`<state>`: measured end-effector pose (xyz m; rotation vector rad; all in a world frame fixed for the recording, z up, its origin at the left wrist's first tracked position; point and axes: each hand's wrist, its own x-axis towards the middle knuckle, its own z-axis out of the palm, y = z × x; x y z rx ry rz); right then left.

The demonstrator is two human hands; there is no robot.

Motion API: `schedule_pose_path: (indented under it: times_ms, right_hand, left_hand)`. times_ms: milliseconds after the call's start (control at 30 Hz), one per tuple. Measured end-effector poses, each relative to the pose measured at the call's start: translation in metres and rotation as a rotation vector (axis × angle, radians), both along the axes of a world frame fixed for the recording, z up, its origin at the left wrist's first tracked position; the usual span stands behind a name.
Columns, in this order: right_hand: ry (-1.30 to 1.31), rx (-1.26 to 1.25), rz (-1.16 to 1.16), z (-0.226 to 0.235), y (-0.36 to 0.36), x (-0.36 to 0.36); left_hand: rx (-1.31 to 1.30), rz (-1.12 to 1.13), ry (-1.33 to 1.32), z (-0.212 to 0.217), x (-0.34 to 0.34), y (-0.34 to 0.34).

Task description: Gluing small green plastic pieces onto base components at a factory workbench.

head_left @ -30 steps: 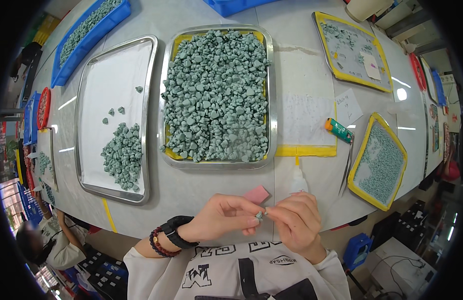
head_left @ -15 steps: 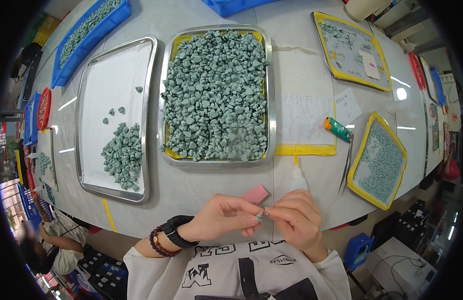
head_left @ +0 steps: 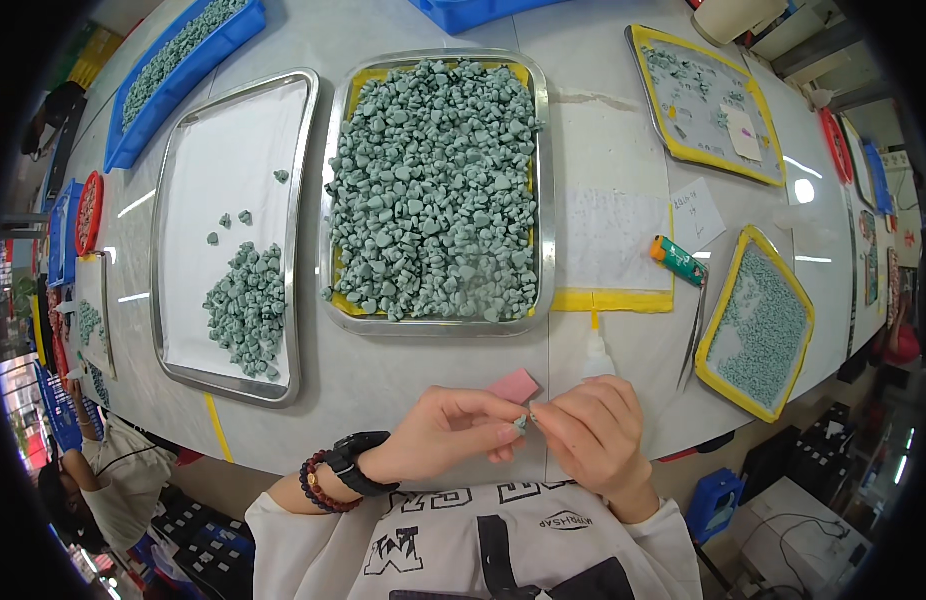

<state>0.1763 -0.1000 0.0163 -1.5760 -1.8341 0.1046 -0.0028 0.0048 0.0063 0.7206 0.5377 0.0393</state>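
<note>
My left hand (head_left: pixel 445 430) is closed, with a small grey-green piece (head_left: pixel 521 423) pinched between thumb and fingertips near my chest. Close by on its right, my right hand (head_left: pixel 595 432) is pinched too. Whatever sits between its fingertips is too small to make out. Just beyond my hands lie a pink block (head_left: pixel 513 385) and a white squeeze bottle (head_left: pixel 597 358) with a yellow tip, partly covered by my right hand. Ahead stands a metal tray (head_left: pixel 544 200) heaped with similar grey-green pieces. To its left, a white-lined tray (head_left: pixel 218 150) holds a smaller pile and several loose pieces.
On the right are a green-and-orange lighter-shaped object (head_left: pixel 679 261), tweezers (head_left: pixel 694 335) and a yellow-edged tray (head_left: pixel 713 372) of tiny pieces. Another yellow-edged tray (head_left: pixel 673 140) lies farther back. A blue bin (head_left: pixel 183 88) stands far left. Another person (head_left: pixel 123 480) is at lower left.
My hands stay close together, with the right fingertips shifting slightly at the piece. The person at lower left has changed posture.
</note>
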Motion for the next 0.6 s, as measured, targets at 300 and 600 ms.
schedule_pose_path:
  times_ms: [300,600]
  right_hand:
    - [0.279,0.039,-0.034,0.000,-0.006,-0.012]
    - [0.344,-0.129,-0.037,0.001,-0.004,-0.018]
  left_hand:
    - [0.035,0.021,-0.020,0.003,0.001,0.000]
    - [0.136,0.108,-0.047,0.001,0.000,-0.006]
